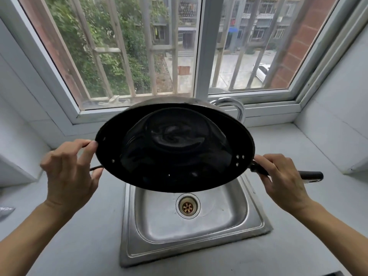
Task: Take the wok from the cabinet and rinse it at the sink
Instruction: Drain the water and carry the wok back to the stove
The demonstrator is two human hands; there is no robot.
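My left hand (67,172) pinches the wok (175,146) rim; my right hand (282,182) wraps its long handle (310,175). Rigid, probably heavy, slippery wet.

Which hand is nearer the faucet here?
Right. The right hand grips the wok handle, below and right of the faucet; the left hand holds the far rim.

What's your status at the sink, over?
Left hand grips the wok rim, right hand grips its long handle. Wok held tilted over the sink, water inside. Faucet behind wok, nothing blocking.
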